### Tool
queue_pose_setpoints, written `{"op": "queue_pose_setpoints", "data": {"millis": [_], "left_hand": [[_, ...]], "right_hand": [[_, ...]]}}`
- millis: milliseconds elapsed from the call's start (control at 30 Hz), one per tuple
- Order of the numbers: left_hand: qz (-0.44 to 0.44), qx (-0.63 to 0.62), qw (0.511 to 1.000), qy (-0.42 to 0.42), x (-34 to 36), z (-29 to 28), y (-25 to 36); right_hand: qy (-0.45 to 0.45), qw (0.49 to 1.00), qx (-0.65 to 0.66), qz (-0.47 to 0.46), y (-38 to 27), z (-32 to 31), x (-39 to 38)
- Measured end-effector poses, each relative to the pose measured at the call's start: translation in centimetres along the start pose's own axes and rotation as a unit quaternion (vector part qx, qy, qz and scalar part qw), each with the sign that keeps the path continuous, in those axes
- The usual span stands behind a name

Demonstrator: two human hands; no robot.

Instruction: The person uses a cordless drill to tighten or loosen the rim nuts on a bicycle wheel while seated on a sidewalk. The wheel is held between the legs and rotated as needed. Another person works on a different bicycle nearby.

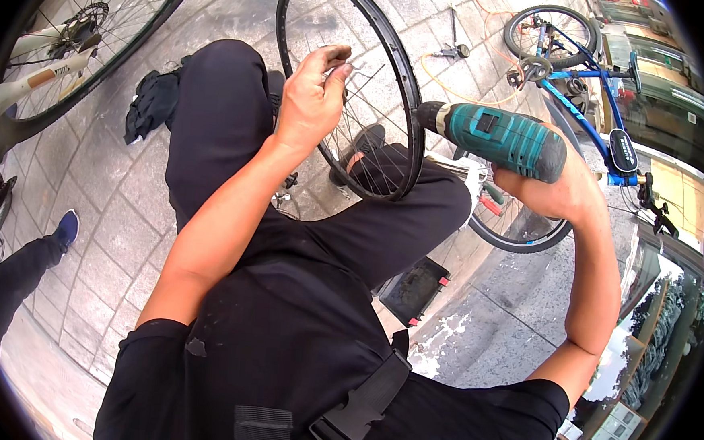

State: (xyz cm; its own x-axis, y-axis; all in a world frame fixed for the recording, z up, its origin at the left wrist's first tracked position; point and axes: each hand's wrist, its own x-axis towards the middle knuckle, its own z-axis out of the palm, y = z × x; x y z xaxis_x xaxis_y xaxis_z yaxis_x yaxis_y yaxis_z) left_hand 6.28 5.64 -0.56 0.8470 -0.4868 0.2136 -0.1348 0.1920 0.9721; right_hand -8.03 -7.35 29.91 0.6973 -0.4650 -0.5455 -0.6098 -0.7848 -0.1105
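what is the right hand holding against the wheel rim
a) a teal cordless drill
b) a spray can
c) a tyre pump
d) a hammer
a: the right hand grips a teal cordless drill whose nose meets the black rim, while the left hand pinches a spoke inside the wheel.

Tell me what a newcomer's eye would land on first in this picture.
First, the teal power drill right of centre, gripped by the right hand with its nose against the rim of a bare black bicycle wheel standing over the person's lap. Next, the left hand at the middle, pinching the wheel's spokes. A blue bicycle lies on the paving at upper right.
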Motion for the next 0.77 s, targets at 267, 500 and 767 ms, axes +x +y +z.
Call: {"op": "queue_pose_setpoints", "data": {"millis": [267, 500, 767], "left_hand": [[0.081, 0.078, 0.974, -0.195, -5.4, 0.0, 2.9], [0.15, 0.025, 0.95, -0.273, -3.4, 1.2, 0.5], [0.123, 0.025, 0.944, -0.304, -2.9, 0.8, 2.0]], "right_hand": [[0.011, 0.997, 0.071, -0.02, 0.4, 0.6, 0.1], [0.026, 0.995, 0.086, -0.036, 0.6, 1.4, 0.0], [0.093, 0.973, 0.189, -0.099, 3.2, 3.6, -2.6]]}}
